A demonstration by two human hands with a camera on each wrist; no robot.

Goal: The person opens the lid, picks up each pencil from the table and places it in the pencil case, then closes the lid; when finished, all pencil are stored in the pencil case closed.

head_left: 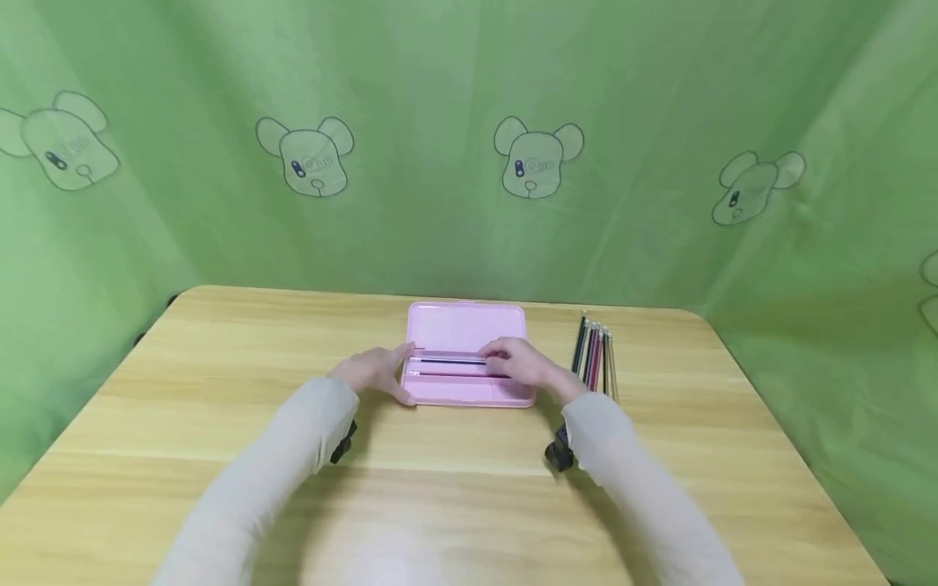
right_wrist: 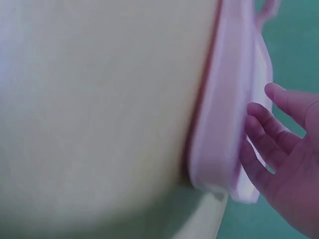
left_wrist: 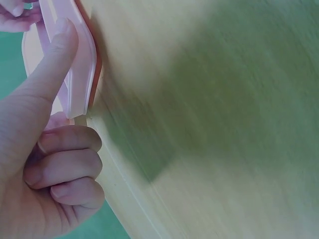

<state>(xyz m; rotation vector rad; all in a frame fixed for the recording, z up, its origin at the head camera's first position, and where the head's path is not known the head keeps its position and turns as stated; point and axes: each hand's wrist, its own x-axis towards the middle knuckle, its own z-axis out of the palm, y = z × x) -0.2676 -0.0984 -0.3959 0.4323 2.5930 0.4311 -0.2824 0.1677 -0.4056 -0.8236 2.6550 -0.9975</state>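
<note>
A pink pencil case point(head_left: 466, 325) lies with its lid laid back on the wooden table. Inside it, a dark pencil point(head_left: 447, 360) and a red pencil point(head_left: 450, 374) lie lengthwise. My left hand point(head_left: 372, 370) grips the case's left end, its thumb point(left_wrist: 60, 55) on the near rim and the last fingers curled beside the corner. Over the case's right half, my right hand point(head_left: 520, 362) reaches in, fingertips down at the pencils' right ends. In the right wrist view its fingers point(right_wrist: 269, 134) are loosely bent, thumb apart, with nothing visible between them.
Several pencils point(head_left: 595, 358), black, red and plain wood, lie in a bundle right of the case, partly behind my right forearm. The wooden table point(head_left: 454, 505) ends at a green curtain point(head_left: 425, 236). Black wrist cameras point(head_left: 560, 452) hang under both wrists.
</note>
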